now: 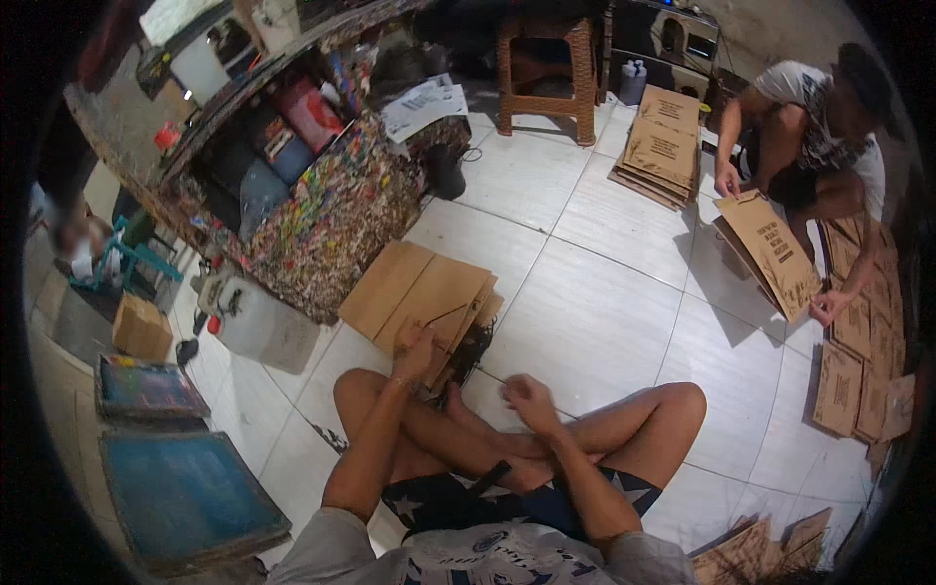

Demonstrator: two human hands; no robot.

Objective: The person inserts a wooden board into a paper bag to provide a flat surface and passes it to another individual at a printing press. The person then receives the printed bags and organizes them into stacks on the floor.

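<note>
I sit cross-legged on the floor. My left hand (414, 355) is closed at the near edge of a stack of plain brown cardboard sheets (395, 283), gripping the top sheet there. The sheets look folded, and their right edges fan apart a little. Over my crossed legs, apart from the stack, my right hand (531, 402) has its fingers curled in, with nothing seen in them. Something dark (472, 353) lies beside the stack's right edge, too shadowed to name.
Opposite on the right, a person crouches, holding a printed brown cardboard folder (770, 249) in both hands. More printed folders (663, 141) lie piled beyond. A paint-crusted bench (331, 224), a plastic jerrycan (268, 327) and blue screen frames (190, 497) stand left; a woven-look stool (548, 73) stands behind.
</note>
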